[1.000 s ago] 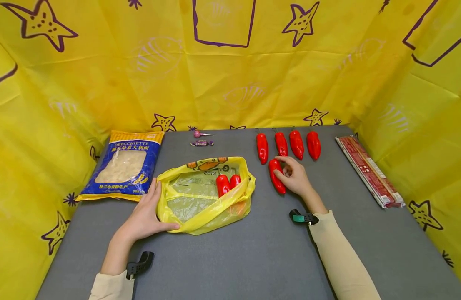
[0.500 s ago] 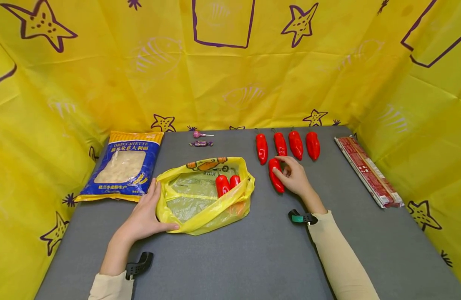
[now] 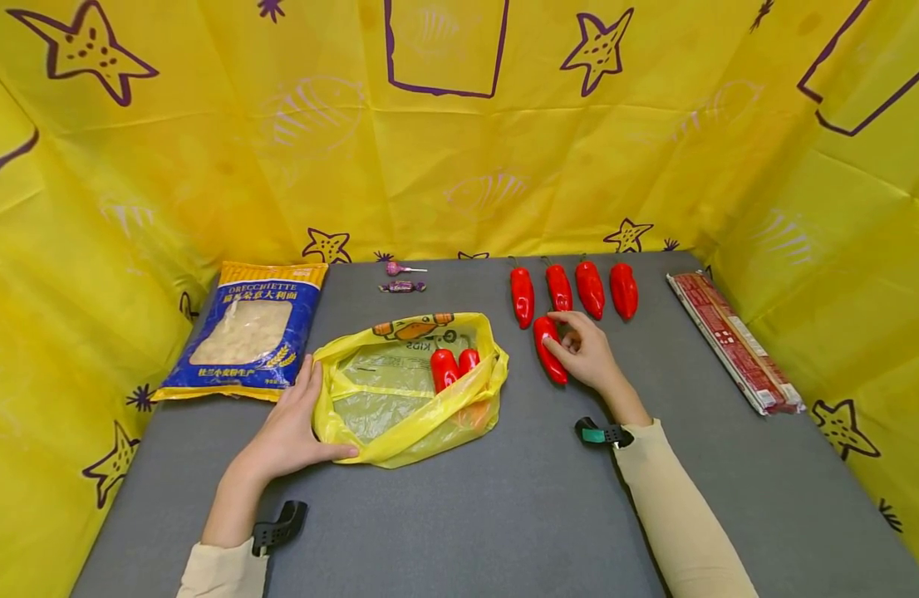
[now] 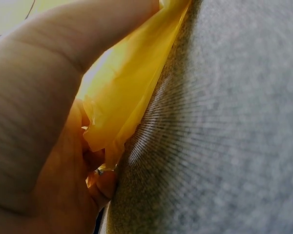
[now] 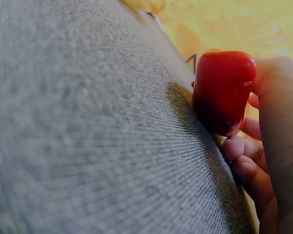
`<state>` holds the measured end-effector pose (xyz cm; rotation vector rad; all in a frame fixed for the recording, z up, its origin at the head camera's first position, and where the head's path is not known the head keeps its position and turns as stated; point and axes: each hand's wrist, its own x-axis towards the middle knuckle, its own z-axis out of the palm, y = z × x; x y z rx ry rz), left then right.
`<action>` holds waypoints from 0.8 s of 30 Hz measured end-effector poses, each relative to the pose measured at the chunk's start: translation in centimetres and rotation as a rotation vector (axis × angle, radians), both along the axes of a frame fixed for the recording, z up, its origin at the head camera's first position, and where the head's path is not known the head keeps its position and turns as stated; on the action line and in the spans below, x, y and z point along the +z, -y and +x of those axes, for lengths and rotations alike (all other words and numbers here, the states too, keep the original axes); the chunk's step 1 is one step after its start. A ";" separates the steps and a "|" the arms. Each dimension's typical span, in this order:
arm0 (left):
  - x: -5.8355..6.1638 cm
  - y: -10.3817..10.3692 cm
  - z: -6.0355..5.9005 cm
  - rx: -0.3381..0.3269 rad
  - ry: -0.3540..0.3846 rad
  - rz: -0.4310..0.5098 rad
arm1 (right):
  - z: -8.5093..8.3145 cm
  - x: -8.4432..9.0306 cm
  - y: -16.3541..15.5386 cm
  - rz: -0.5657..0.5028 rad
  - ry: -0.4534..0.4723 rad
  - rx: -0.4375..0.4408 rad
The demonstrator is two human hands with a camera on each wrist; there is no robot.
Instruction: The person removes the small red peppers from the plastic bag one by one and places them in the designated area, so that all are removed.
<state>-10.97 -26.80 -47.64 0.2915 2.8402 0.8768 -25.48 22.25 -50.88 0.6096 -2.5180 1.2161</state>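
Note:
In the head view a yellow plastic bag (image 3: 400,448) lies on its base with its mouth open upward. Two red chili peppers (image 3: 444,370) show inside it at the right end. My left hand (image 3: 291,432) holds the bag's left end, thumb along the front rim and fingers behind; the left wrist view has the yellow film (image 4: 132,83) between them. A third red pepper (image 3: 551,353), right of the bag, is pinched between the thumb and fingers of my right hand (image 3: 587,353). That pepper (image 5: 222,90) appears end-on in the right wrist view, close over the grey cloth.
Several more red peppers (image 3: 590,289) stand in a row at the back. A blue pasta bag (image 3: 291,316) is left of the yellow bag. Behind lie a lollipop (image 3: 394,268) and a wrapped candy (image 3: 402,286). On the right is a long red packet (image 3: 736,342). Yellow cloth walls (image 3: 459,166) enclose the table (image 3: 459,531).
Almost nothing differs: both hands keep their hold, and the bag and peppers stay where they were.

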 end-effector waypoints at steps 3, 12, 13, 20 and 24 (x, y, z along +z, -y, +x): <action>0.0 0.1 0.0 0.002 -0.004 -0.002 | -0.1 0.0 0.0 -0.002 -0.001 -0.003; -0.2 0.2 0.0 0.000 -0.005 0.005 | 0.1 0.1 -0.4 -0.022 -0.024 -0.054; -0.2 0.2 0.1 0.001 -0.004 0.007 | 0.1 0.2 -0.5 -0.042 -0.021 -0.065; 0.4 -0.2 0.2 0.021 -0.008 0.041 | 0.1 1.1 -0.5 -0.231 0.046 -0.135; 0.6 -0.4 0.2 0.032 -0.031 0.064 | -0.1 2.1 0.2 -0.268 0.067 -0.150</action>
